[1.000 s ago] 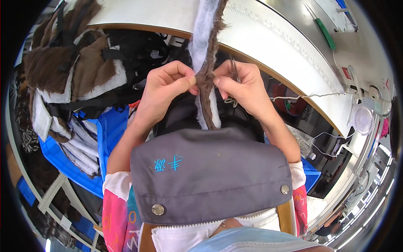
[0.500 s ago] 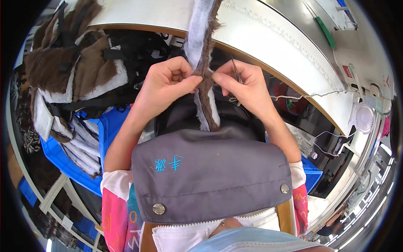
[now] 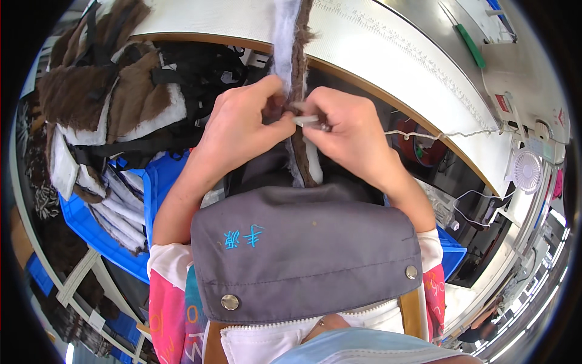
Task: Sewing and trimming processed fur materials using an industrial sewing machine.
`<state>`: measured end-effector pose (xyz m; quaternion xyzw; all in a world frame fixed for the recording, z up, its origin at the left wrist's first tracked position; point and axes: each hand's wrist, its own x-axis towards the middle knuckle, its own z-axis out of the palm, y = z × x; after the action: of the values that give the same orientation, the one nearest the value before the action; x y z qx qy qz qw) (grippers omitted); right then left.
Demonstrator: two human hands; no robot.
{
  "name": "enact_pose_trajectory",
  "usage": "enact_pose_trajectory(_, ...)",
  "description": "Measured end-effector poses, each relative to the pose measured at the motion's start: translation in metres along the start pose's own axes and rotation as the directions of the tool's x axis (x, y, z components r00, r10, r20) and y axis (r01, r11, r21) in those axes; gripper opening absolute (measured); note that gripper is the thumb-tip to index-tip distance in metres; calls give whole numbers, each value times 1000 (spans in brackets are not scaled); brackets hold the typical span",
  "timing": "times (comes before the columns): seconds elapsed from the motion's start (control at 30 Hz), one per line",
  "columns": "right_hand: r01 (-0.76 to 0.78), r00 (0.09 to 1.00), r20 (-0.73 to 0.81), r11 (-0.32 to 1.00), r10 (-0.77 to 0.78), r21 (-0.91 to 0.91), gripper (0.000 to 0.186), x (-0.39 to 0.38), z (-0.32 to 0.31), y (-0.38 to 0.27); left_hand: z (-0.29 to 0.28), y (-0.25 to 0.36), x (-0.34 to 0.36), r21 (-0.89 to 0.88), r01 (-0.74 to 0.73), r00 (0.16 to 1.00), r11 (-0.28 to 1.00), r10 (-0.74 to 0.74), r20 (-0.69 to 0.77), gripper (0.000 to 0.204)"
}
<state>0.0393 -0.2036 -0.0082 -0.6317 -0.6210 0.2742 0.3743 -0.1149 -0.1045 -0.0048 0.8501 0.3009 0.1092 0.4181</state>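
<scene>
A long strip of brown fur with a white fleecy backing [image 3: 282, 54] hangs over the table edge and down toward my lap. My left hand [image 3: 245, 118] is closed, its thumb and fingers pinching the strip's edge at the middle of the view. Just across the strip, my right hand [image 3: 348, 121] is closed around small metal thread snips [image 3: 306, 120]. Their blurred tips point left at the strip, close to my left fingertips. Whether the blades are apart or together cannot be made out.
A twisted cord [image 3: 445, 134] runs from behind my right hand to the sewing machine [image 3: 524, 91]. Ahead lies the white table [image 3: 388, 54] with ruler markings. Fur pieces [image 3: 142, 100] pile up at left, above a blue bin [image 3: 103, 227]. A small fan [image 3: 526, 171] stands at right.
My right hand has turned, swinging the snips from pointing up to pointing left at the strip. My left hand still pinches the strip, slightly lower and curled closer.
</scene>
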Motion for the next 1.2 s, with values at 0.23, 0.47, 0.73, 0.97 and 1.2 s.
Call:
enact_pose_trajectory(0.23,-70,964,-261,993,44,-91,10,0,-3,13,6,-6,4,13,-86,978,996,87,-191,16)
enact_pose_trajectory(0.47,-277,938,-37,811,344,515,6,-9,-3,22,9,-8,6,-272,-18,989,962,-22,-146,15)
enact_pose_trajectory(0.73,-120,976,-170,989,133,82,12,1,-3,8,16,3,10,-280,-70,976,958,7,-218,14)
enact_pose_trajectory(0.97,-236,934,-167,895,317,380,8,0,0,21,14,-1,3,-411,71,980,909,-142,-143,13)
enact_pose_trajectory(1.2,-365,901,120,580,418,728,16,-5,-11,28,17,0,-4,-552,11,984,834,-107,-141,19)
